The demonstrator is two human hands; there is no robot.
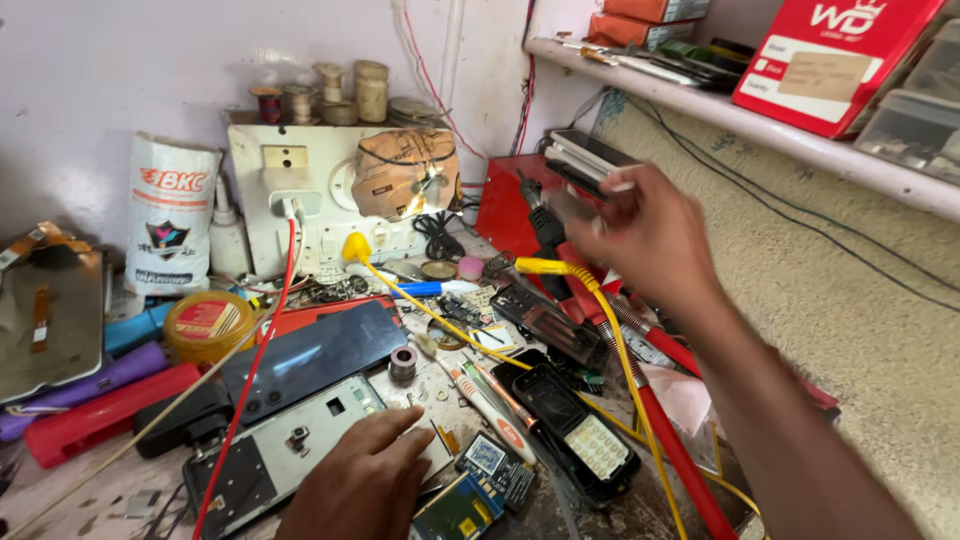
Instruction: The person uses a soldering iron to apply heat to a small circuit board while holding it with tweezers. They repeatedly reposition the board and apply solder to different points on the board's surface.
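Note:
My left hand (pixel 360 485) lies palm down, fingers apart, on the lower end of an opened phone body (pixel 285 445) at the front of the bench. Just beyond it lies a dark phone back panel (pixel 320 350). My right hand (pixel 645 235) is raised over the right side of the bench, blurred, with its fingertips at a stack of slim phones (pixel 585 150) resting on a red box (pixel 505 205). Whether it grips anything is unclear. Below that hand run a yellow cable (pixel 605 310) and a red-handled tool (pixel 675 450).
A black keypad phone (pixel 585 445) and small circuit boards (pixel 470 505) lie right of my left hand. At the back stand a white socket board (pixel 300 195), a white bag (pixel 172 215) and a yellow tin (pixel 205 322). A shelf (pixel 800 135) with boxes runs along the right wall.

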